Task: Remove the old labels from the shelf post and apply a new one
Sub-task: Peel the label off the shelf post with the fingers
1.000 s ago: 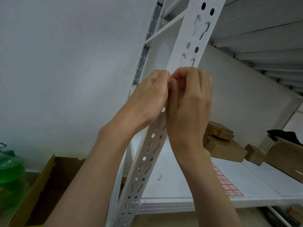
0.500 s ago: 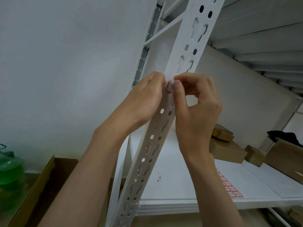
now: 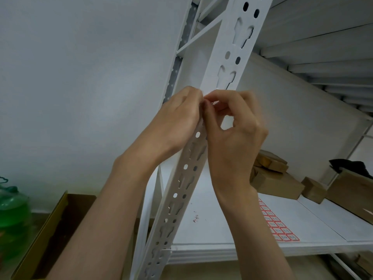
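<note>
Both hands meet on the front face of the white post (image 3: 224,63). The left hand (image 3: 177,122) curls round the post's left edge; the right hand (image 3: 236,134) has closed in from half a second ago, thumb and forefinger now pinched on a small red-edged label (image 3: 210,103) that was plainer to see then. The right hand covers most of it, so how far it has lifted I cannot tell. I judge peeling is under way, old labels not yet cleared. The label sheet (image 3: 278,225) lies near the shelf's (image 3: 232,247) front edge, untouched, beside boxes (image 3: 278,184)
</note>
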A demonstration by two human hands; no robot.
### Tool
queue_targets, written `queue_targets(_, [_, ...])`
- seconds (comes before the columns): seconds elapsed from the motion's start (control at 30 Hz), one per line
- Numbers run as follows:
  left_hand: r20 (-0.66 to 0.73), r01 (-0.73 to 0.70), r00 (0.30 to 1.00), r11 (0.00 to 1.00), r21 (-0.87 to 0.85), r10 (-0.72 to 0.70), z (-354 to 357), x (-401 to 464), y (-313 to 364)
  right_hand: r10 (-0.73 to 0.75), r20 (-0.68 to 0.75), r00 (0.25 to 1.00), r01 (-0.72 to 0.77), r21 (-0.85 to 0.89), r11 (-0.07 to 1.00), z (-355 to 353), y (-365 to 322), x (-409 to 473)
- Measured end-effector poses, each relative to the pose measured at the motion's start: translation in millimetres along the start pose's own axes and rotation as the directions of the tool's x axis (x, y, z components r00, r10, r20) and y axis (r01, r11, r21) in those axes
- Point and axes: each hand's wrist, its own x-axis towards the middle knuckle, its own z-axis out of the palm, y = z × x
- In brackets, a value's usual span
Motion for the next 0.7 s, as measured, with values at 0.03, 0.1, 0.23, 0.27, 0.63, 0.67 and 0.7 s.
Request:
queue_targets(0.03, [0.000,0.003,1.000,1.000,0.002,-0.003,0,-1,1,0.011,0.002,1.000,-0.011,0.005,1.000,1,0,-2])
queue_targets(0.1, [0.002,0.002,1.000,1.000,0.000,-0.002,0,-2,2,0.035,0.028,0.999,-0.036,0.004,0.999,4,-1,-5])
queue_targets(0.23, [0.011,-0.005,1.000,1.000,0.018,0.005,-4,-4,4,0.101,0.059,0.993,-0.106,0.086,0.991,0,-2,-6])
queue_targets(0.27, [0.017,-0.003,1.000,1.000,0.026,0.002,-5,-4,5,0.147,0.053,0.988,-0.153,0.153,0.976,-3,-1,-5])
queue_targets(0.63, [-0.131,0.009,0.991,0.982,-0.187,-0.034,25,-1,5,0.524,0.144,0.839,-0.515,0.520,0.681,-20,14,3])
queue_targets(0.67, [-0.148,0.005,0.988,0.980,-0.197,-0.035,27,0,6,0.527,0.156,0.836,-0.523,0.521,0.674,-20,15,3])
queue_targets(0.7, [-0.164,0.003,0.986,0.980,-0.197,-0.036,30,0,6,0.530,0.166,0.832,-0.530,0.521,0.669,-21,16,3])
